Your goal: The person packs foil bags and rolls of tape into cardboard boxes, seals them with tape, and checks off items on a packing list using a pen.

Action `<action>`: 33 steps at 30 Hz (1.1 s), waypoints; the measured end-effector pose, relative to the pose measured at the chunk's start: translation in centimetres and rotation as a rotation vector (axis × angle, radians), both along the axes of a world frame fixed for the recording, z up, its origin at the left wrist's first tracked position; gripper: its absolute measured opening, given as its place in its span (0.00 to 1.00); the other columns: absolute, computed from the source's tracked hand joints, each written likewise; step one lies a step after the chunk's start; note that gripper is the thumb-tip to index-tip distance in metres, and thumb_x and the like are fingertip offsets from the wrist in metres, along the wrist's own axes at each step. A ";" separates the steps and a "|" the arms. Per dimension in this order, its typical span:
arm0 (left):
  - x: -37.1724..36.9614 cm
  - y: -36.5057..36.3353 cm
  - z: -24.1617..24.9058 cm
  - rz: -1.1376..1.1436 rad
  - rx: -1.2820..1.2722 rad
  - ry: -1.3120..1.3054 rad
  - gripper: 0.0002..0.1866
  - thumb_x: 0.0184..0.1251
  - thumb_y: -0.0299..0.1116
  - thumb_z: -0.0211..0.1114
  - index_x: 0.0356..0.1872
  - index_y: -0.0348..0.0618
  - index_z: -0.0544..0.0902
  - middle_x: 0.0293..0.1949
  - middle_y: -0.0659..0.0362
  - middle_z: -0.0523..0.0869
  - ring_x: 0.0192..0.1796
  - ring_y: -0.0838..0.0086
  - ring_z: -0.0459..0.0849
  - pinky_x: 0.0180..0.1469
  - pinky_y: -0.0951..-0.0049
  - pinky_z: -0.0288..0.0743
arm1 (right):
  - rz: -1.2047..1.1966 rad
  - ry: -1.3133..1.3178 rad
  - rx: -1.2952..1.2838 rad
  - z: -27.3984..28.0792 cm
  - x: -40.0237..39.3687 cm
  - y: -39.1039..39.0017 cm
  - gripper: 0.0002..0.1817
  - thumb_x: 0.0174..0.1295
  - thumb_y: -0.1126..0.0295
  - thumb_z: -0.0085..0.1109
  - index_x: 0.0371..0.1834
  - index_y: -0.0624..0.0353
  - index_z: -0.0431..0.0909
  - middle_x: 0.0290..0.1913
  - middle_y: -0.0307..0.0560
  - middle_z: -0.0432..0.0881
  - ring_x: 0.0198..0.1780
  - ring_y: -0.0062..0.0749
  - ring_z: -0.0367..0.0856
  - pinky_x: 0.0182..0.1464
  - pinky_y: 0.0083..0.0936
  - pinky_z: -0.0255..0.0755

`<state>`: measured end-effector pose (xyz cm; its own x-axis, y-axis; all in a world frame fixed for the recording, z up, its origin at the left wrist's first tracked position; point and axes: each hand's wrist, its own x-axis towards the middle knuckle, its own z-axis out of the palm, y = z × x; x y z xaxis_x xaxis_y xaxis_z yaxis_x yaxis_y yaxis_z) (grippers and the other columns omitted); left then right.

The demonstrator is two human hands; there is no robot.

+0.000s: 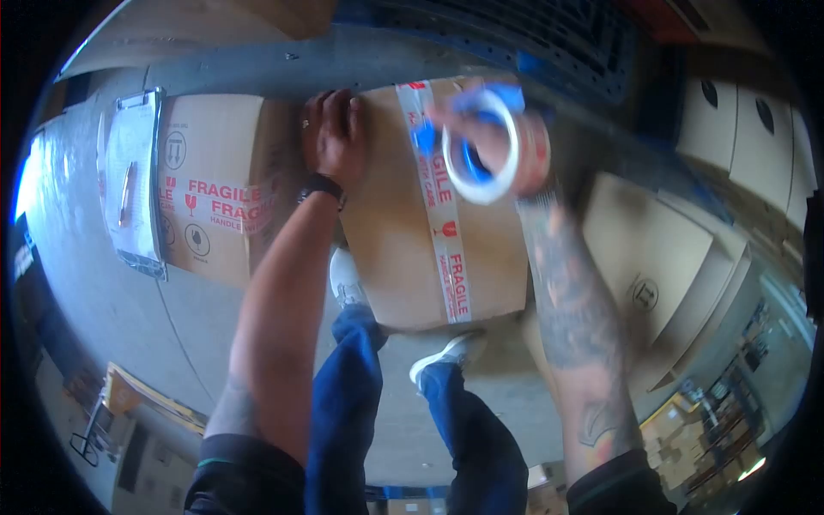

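In the head view a closed cardboard box (386,232) stands before me, a strip of white and red FRAGILE tape (445,227) running along its top. My left hand (333,129) lies on the box's left far corner, fingers stretched out and holding nothing. Over the far right part of the box, my right hand (485,146) grips a blue tape dispenser (498,99) loaded with a wide tape roll (532,154). The dispenser is blurred by motion, and its handle is mostly hidden.
To the left is another FRAGILE-taped box (210,184), with a clipboard (137,184) and a pen (126,193) at its left. Flat cardboard (644,275) leans on the right. Cartons (747,137) stand far right, and a blue pallet (549,43) lies beyond the box.
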<state>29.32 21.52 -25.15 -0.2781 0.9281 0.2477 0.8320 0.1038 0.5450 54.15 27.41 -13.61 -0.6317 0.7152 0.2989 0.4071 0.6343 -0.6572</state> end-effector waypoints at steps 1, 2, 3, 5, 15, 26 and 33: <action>0.0 0.4 -0.2 0.003 -0.003 -0.017 0.15 0.75 0.39 0.60 0.55 0.44 0.82 0.56 0.49 0.81 0.62 0.51 0.77 0.65 0.52 0.72 | 0.022 -0.112 0.298 -0.6 -2.2 3.5 0.26 0.51 0.65 0.78 0.57 0.35 0.85 0.36 0.41 0.84 0.33 0.33 0.84 0.37 0.31 0.82; -0.3 0.1 -0.2 0.003 -0.024 -0.034 0.14 0.75 0.39 0.60 0.55 0.45 0.82 0.55 0.50 0.81 0.61 0.51 0.77 0.64 0.52 0.72 | 0.069 -0.051 0.357 -3.0 -4.2 6.8 0.26 0.51 0.64 0.76 0.57 0.35 0.85 0.35 0.42 0.84 0.33 0.38 0.84 0.39 0.31 0.82; -0.3 0.0 0.2 0.003 -0.041 -0.051 0.14 0.75 0.39 0.60 0.54 0.45 0.82 0.54 0.51 0.81 0.60 0.51 0.78 0.63 0.52 0.72 | 0.117 0.014 0.418 -5.0 -6.0 9.7 0.27 0.52 0.64 0.75 0.58 0.35 0.85 0.34 0.44 0.84 0.33 0.42 0.85 0.41 0.31 0.82; 0.2 0.0 1.3 0.056 -0.100 -0.082 0.14 0.74 0.38 0.59 0.53 0.43 0.83 0.54 0.47 0.81 0.59 0.48 0.78 0.63 0.50 0.71 | 0.196 -0.096 0.442 -7.7 -8.3 13.0 0.27 0.51 0.64 0.75 0.58 0.35 0.85 0.37 0.43 0.85 0.37 0.40 0.86 0.42 0.33 0.83; 0.0 0.0 1.7 0.066 -0.168 -0.059 0.14 0.69 0.36 0.61 0.53 0.48 0.84 0.54 0.51 0.81 0.59 0.50 0.78 0.61 0.51 0.74 | 0.204 0.145 -0.879 -16.0 -11.4 13.8 0.10 0.59 0.61 0.76 0.34 0.52 0.84 0.32 0.39 0.86 0.33 0.26 0.85 0.40 0.30 0.82; -0.3 0.0 0.0 -0.025 -0.067 0.050 0.16 0.70 0.37 0.58 0.55 0.48 0.83 0.54 0.49 0.81 0.61 0.51 0.77 0.64 0.50 0.71 | -0.244 0.373 -0.376 -8.6 -3.5 -12.7 0.09 0.60 0.81 0.68 0.40 0.60 0.78 0.48 0.52 0.84 0.47 0.32 0.87 0.47 0.29 0.84; -1.0 0.3 -1.3 -0.067 -0.100 0.178 0.18 0.76 0.38 0.53 0.58 0.41 0.82 0.57 0.46 0.83 0.63 0.48 0.78 0.68 0.53 0.69 | -0.316 0.300 -0.604 -5.2 6.3 -37.3 0.10 0.57 0.74 0.74 0.40 0.54 0.84 0.43 0.45 0.89 0.55 0.40 0.87 0.73 0.46 0.68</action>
<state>28.28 21.77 -26.45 -0.1752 0.9655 0.1927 0.9210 0.0915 0.3786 60.40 -9.91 -18.82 -0.3214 0.9439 -0.0765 0.2581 0.0096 -0.9661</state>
